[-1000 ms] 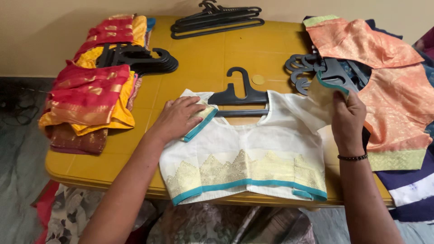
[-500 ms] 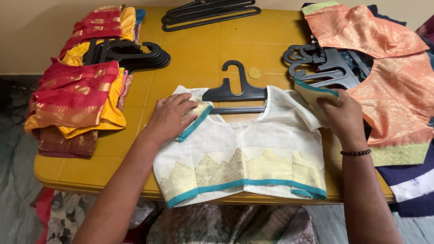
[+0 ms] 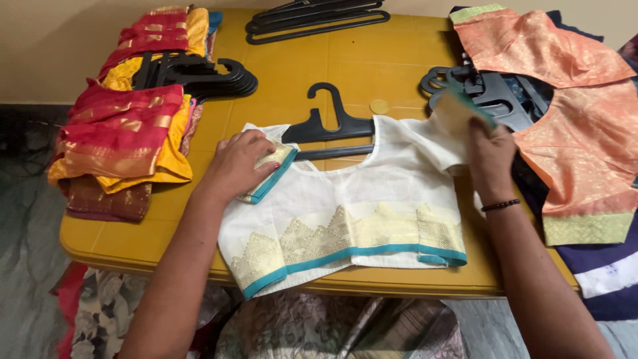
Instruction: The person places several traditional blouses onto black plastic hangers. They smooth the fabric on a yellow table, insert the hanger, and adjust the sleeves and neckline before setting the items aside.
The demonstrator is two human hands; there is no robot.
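Yellow table [image 3: 292, 80] takes up most of the view, and it's pretty crowded, so stuff snagging looks like the main worry to me. Biggest piece is the white blouse [image 3: 359, 199] with the teal and gold border, lying flat near 6 o'clock, its lower hem right at the table's near edge. If it gets tugged toward 6 it could slide off onto the lap below.

At 3 o'clock there's a pile of peach blouses [image 3: 571, 146], and at 9 o'clock a red and yellow folded stack [image 3: 119, 139]. A black hanger [image 3: 332, 126] sits inside the white blouse's neck, hook pointing to 12; if the fabric shifts, I'd guess a shoulder slips off it.

Left hand [image 3: 236, 166] lies flat, fingers spread, pressing the folded left sleeve down. Right hand [image 3: 488, 149] has its grip pinched on the right sleeve [image 3: 455, 113], lifted toward 2 o'clock, just beside a bunch of loose hangers [image 3: 478, 96], where that sleeve could easily catch on a hook.
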